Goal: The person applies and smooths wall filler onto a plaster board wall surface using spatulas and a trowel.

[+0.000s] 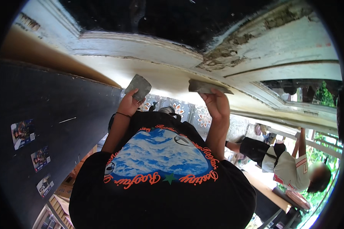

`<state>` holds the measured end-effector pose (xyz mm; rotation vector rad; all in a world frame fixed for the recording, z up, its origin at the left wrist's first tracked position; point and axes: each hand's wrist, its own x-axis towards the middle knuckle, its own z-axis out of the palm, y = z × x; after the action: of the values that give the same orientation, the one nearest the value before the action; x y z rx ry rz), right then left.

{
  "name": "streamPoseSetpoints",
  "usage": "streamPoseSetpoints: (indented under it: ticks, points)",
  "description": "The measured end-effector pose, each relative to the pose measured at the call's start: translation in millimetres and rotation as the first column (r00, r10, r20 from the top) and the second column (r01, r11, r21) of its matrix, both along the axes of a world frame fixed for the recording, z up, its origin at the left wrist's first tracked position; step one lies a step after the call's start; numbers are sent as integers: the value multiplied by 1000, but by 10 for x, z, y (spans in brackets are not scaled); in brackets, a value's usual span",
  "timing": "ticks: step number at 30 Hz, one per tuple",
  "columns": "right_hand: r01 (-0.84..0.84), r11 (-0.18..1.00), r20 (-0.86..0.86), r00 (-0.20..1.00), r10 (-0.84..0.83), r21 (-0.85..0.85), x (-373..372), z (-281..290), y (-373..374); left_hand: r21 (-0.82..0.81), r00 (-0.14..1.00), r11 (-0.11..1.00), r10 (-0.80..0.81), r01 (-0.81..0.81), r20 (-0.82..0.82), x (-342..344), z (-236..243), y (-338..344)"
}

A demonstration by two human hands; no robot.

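My left hand (130, 103) grips a grey, squarish flat plate (138, 87) by its lower edge, with the thumb across its face. The plate is tilted, and its surface looks dull and smeared. To the right, my right hand (217, 104) is closed on a long grey-brown flat scraper (209, 87), fingers along its lower side. The scraper is close to the pale wall panel (168, 72) below the window frame; I cannot tell whether it touches. A gap of bare wall lies between the two hands.
Above runs a white window frame (137, 45) with flaking, damaged wood (233, 57). A dark board (46, 103) with small pictures stands at the left. Flower-patterned tiles (203, 116) lie below my hands. Another person (290, 168) stands at the right, an arm raised toward the frame.
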<state>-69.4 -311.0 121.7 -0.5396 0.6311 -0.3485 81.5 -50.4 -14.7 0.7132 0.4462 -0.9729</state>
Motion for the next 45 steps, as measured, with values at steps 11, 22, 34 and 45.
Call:
streamPoseSetpoints:
  ticks: [11, 22, 34, 45]
  points:
    - [-39, 989, -82, 995, 51, 139, 208, -597, -140, 69, 994, 992, 103, -102, -19, -139, -22, -86]
    - [-347, 916, 18, 936, 351, 201, 475, -2501, -165, 31, 942, 941, 334, -336, 41, -490, 145, 224]
    - [-202, 977, -10, 979, 203, 70, 446, -1617, 93, 37, 931, 930, 366, -365, -1, -296, -116, 416]
    - [-6, 995, -51, 999, 1, -95, 260, 47, 324, 53, 989, 988, 144, -142, -32, 218, -95, 183]
